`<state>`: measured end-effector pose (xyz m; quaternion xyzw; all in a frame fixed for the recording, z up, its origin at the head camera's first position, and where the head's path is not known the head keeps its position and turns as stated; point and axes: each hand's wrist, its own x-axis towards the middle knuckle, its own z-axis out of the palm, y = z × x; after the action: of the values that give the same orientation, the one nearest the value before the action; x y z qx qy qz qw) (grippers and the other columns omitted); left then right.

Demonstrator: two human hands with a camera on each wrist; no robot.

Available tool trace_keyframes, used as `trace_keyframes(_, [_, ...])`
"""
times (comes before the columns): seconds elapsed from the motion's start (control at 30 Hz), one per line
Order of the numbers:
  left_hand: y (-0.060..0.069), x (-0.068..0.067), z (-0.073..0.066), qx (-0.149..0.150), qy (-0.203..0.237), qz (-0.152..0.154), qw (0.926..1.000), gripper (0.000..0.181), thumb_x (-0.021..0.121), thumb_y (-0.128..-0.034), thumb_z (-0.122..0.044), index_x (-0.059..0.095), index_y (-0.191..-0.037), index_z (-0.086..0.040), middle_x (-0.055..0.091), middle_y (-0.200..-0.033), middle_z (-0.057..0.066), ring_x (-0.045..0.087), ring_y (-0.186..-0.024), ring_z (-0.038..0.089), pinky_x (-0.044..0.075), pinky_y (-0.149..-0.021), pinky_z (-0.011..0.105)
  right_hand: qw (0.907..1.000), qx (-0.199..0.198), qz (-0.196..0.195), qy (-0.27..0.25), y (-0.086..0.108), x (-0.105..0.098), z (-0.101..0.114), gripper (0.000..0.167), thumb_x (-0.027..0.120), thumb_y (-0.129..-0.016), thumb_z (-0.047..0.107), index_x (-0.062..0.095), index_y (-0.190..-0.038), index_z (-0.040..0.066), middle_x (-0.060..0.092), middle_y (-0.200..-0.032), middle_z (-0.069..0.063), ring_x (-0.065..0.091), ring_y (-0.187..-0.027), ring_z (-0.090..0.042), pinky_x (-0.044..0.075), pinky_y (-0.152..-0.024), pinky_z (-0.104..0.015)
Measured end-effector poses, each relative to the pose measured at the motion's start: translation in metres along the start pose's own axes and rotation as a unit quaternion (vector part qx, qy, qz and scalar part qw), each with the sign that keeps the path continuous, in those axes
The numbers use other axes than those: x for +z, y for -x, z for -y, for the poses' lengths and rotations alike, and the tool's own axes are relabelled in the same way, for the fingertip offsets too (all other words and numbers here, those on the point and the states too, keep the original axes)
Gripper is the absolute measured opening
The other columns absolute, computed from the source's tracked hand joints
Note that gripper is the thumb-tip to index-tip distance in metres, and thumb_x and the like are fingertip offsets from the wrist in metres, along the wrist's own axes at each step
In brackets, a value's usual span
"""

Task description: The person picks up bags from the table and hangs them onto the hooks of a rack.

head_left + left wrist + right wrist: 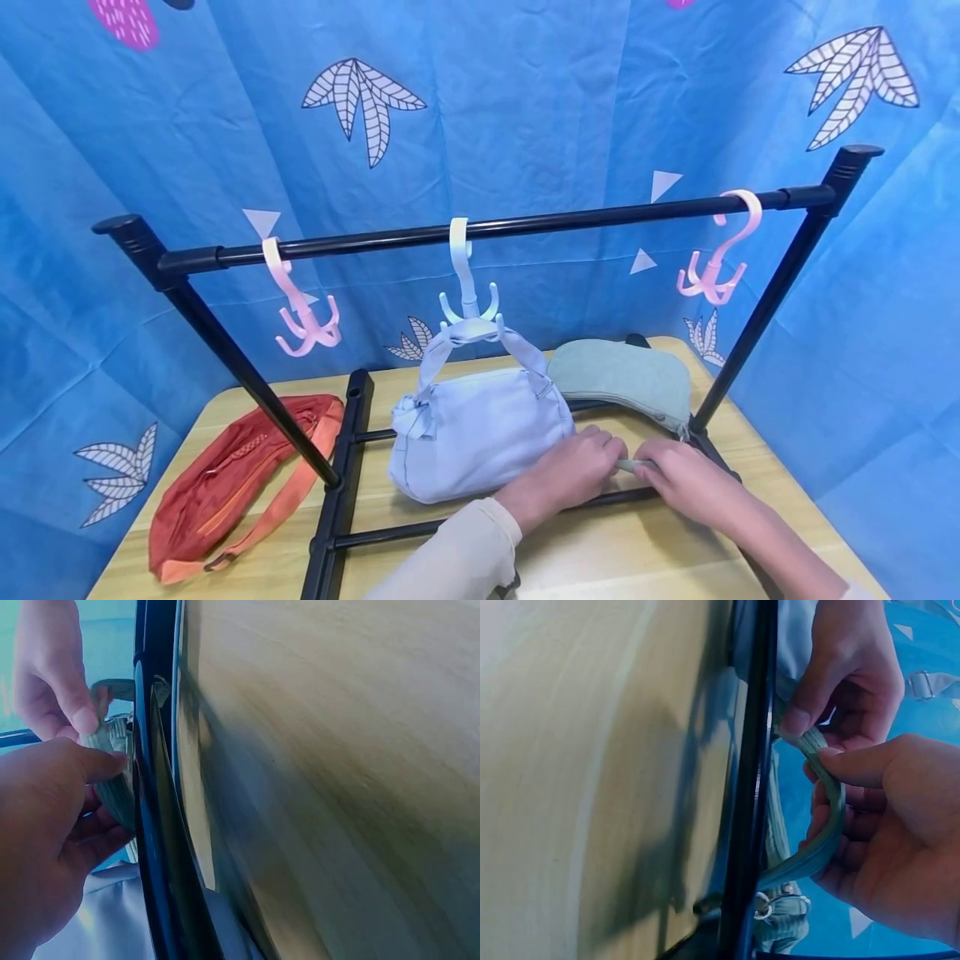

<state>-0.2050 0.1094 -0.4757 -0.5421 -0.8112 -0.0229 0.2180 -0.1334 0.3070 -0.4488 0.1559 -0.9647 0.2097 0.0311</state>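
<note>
A sage-green bag (622, 375) lies at the back right of the table, its zipper along the near edge. Its green strap (832, 814) curves up between both hands in the right wrist view. My left hand (581, 467) pinches the strap between thumb and fingers. Close beside it, my right hand (686, 479) also pinches the strap, thumb on top and fingers curled beneath. A metal ring (763, 906) shows where the strap meets the bag. Just left of the hands, a pale blue bag (487, 433) hangs by its handle from a light blue hook (467, 287).
A black rack (555, 221) spans the table, with a pink hook (303, 308) at left and another pink hook (716, 258) at right. Its lower bar (405, 533) runs beneath the hands. A red waist bag (232, 475) lies on the left of the wooden table (600, 554).
</note>
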Motion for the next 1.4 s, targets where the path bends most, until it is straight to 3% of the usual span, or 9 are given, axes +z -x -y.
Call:
trace_keyframes(0.17, [-0.001,-0.003,0.003,0.0,0.029,-0.004,0.9996,0.015,0.074,-0.096,-0.025,0.07,-0.109,-0.019,0.073,-0.1,-0.01,0.067,-0.094,0.006,0.054,-0.087,0.013,0.9997,-0.003,-0.016,0.02,0.002,-0.004,0.004,0.006,0.068,-0.099,0.018,0.069,-0.093,0.018,0.055,-0.081,0.014,0.045,-0.069,0.004,0.042,-0.059,-0.021])
trace_keyframes(0.3, [-0.001,-0.005,0.005,0.001,0.044,-0.018,0.9989,0.018,0.073,-0.0967,-0.025,0.069,-0.112,-0.016,0.074,-0.101,-0.008,0.068,-0.093,0.006,0.055,-0.086,0.011,0.9973,-0.025,-0.056,0.04,0.005,-0.008,0.006,0.005,0.069,-0.099,0.017,0.069,-0.094,0.019,0.058,-0.084,0.016,0.05,-0.074,0.004,0.049,-0.063,-0.023])
trace_keyframes(0.47, [-0.002,-0.007,0.008,-0.004,0.068,-0.043,0.9968,0.023,0.069,-0.1002,-0.022,0.07,-0.121,-0.014,0.076,-0.107,-0.005,0.071,-0.095,0.006,0.056,-0.088,0.011,0.9946,-0.04,-0.092,0.025,0.008,-0.016,0.009,0.007,0.07,-0.098,0.015,0.066,-0.094,0.02,0.055,-0.082,0.017,0.047,-0.073,0.007,0.049,-0.062,-0.023])
trace_keyframes(0.73, [-0.004,-0.013,0.011,-0.018,0.09,-0.096,0.9912,0.026,0.067,-0.1019,-0.024,0.071,-0.126,-0.014,0.078,-0.113,-0.005,0.072,-0.099,0.006,0.056,-0.091,0.012,0.9923,-0.048,-0.115,0.004,0.011,-0.027,0.011,0.005,0.068,-0.1,0.014,0.067,-0.096,0.018,0.058,-0.084,0.016,0.047,-0.074,0.007,0.049,-0.061,-0.023])
trace_keyframes(0.87, [-0.006,-0.018,0.011,-0.034,0.116,-0.103,0.9873,0.027,0.066,-0.1027,-0.024,0.072,-0.128,-0.015,0.079,-0.113,-0.004,0.073,-0.1,0.006,0.055,-0.092,0.01,0.9919,-0.048,-0.117,-0.014,0.013,-0.034,0.011,0.001,0.069,-0.1,0.015,0.069,-0.101,0.015,0.06,-0.087,0.014,0.046,-0.073,0.007,0.047,-0.06,-0.022])
trace_keyframes(1.03, [-0.011,-0.024,0.012,-0.04,0.137,-0.131,0.9811,0.027,0.068,-0.1011,-0.022,0.074,-0.125,-0.012,0.08,-0.111,-0.002,0.075,-0.099,0.008,0.055,-0.093,0.01,0.9908,-0.05,-0.126,-0.007,0.017,-0.042,0.012,0.015,0.074,-0.095,0.013,0.07,-0.11,0.011,0.067,-0.096,0.007,0.052,-0.077,0.005,0.05,-0.061,-0.023])
trace_keyframes(1.17, [-0.017,-0.033,0.013,-0.05,0.155,-0.151,0.9751,0.026,0.068,-0.1014,-0.022,0.075,-0.124,-0.012,0.08,-0.113,-0.001,0.076,-0.104,0.01,0.054,-0.097,0.012,0.9816,-0.078,-0.171,0.035,0.018,-0.046,0.009,0.025,0.08,-0.089,0.01,0.073,-0.113,0.01,0.073,-0.101,0.003,0.061,-0.083,-0.001,0.056,-0.065,-0.026])
trace_keyframes(1.3, [-0.022,-0.042,0.012,-0.083,0.16,-0.147,0.9726,0.025,0.066,-0.1023,-0.025,0.075,-0.123,-0.015,0.08,-0.115,-0.002,0.076,-0.107,0.009,0.055,-0.098,0.014,0.9699,-0.102,-0.212,0.061,0.019,-0.05,0.005,0.031,0.082,-0.086,0.009,0.074,-0.115,0.008,0.077,-0.101,0.0,0.069,-0.083,-0.012,0.059,-0.066,-0.032])
trace_keyframes(1.4, [-0.025,-0.046,0.011,-0.097,0.158,-0.143,0.9722,0.025,0.065,-0.1029,-0.026,0.076,-0.123,-0.015,0.08,-0.114,-0.003,0.076,-0.105,0.008,0.055,-0.097,0.012,0.9671,-0.104,-0.221,0.072,0.02,-0.052,0.002,0.032,0.082,-0.086,0.008,0.074,-0.117,0.006,0.078,-0.102,-0.002,0.072,-0.084,-0.018,0.06,-0.067,-0.035])
